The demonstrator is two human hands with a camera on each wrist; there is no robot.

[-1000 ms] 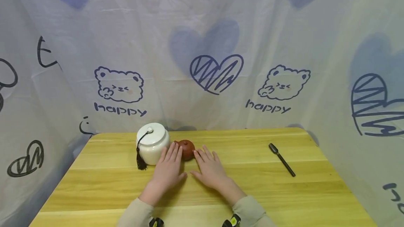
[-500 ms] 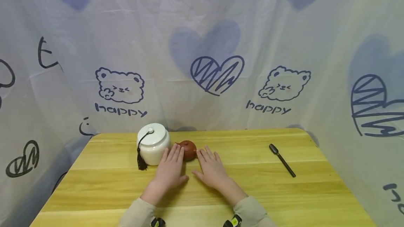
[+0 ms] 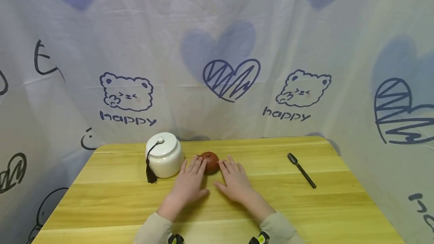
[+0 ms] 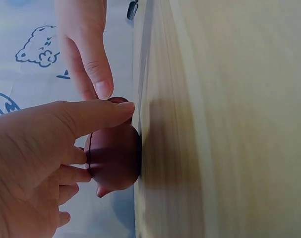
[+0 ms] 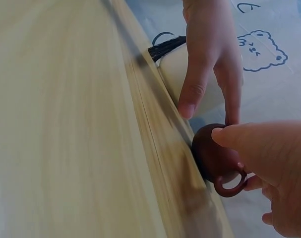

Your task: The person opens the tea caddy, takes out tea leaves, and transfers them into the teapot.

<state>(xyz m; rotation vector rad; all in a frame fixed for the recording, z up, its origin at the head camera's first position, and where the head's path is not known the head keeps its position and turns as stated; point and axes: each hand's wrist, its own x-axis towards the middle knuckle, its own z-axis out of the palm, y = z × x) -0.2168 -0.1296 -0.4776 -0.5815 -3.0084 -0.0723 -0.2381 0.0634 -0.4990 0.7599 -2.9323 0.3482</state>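
Observation:
A small reddish-brown clay teapot stands upright on the wooden table, between both hands. My left hand lies along its left side, fingers straight and fingertips over the spout side. On the other side my right hand has its extended fingertips at the handle end. In the right wrist view the looped handle shows close to those fingers. The left wrist view shows the teapot's rounded body and short spout beside the left fingers.
Left of the teapot stands a white lidded jar with a black tassel hanging from its knob. A dark, slim scoop-like tool lies at the table's right. A printed cloth hangs behind the table.
The teapot has slid to the right, away from the white jar, with both hands moving along beside it. The jar and the dark tool have stayed in place.

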